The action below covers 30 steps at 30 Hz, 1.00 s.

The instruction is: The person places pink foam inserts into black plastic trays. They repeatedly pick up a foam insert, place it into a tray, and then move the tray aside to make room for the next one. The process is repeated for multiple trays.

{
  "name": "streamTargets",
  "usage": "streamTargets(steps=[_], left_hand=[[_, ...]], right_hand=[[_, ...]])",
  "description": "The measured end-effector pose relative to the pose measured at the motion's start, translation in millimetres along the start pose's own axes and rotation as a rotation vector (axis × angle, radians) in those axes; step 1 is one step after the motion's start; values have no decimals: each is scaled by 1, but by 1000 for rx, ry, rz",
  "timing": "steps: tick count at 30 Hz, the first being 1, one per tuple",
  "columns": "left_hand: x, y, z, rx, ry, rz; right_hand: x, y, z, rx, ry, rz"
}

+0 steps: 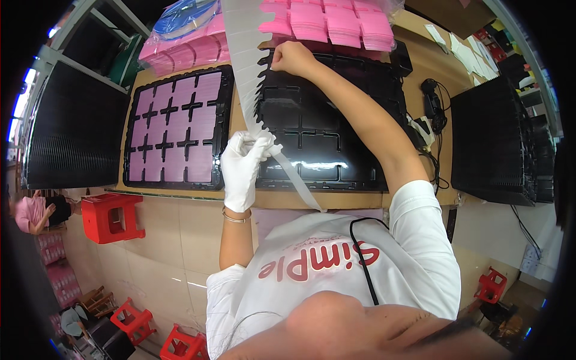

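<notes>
My left hand, in a white glove, is closed with fingertips pinching a long translucent strip. The strip runs up from the fingers to the far edge, and its right side is notched. A narrow tail of it hangs below the glove toward my body. My right hand, bare, is closed beside the strip's notched edge, over the far left part of a black plastic tray; whatever its fingers hold is hidden. Left of the gloved hand lies another black tray holding pink sheets in a grid.
Pink cut sheets are stacked at the far side, with a bagged pink stack to their left. Tall stacks of black trays stand at left and right. Cables lie at right. Red stools stand on the floor.
</notes>
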State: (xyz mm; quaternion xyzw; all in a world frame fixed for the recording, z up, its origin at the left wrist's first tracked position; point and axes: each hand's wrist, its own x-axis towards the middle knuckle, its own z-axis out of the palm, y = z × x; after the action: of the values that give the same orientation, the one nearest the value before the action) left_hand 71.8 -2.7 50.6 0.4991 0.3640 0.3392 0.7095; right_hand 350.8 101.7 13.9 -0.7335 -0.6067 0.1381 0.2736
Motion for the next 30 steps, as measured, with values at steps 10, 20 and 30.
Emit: streamTargets(steps=[10, 20, 30], left_hand=[[-4, -10, -18, 21, 114, 153], [-30, 3, 3, 53, 91, 149], [-46, -15, -42, 172, 259, 211]], right_hand=[[-142, -33, -24, 1526, -171, 284], [-237, -116, 6, 685, 233, -74], [-199, -104, -9, 538, -146, -138]])
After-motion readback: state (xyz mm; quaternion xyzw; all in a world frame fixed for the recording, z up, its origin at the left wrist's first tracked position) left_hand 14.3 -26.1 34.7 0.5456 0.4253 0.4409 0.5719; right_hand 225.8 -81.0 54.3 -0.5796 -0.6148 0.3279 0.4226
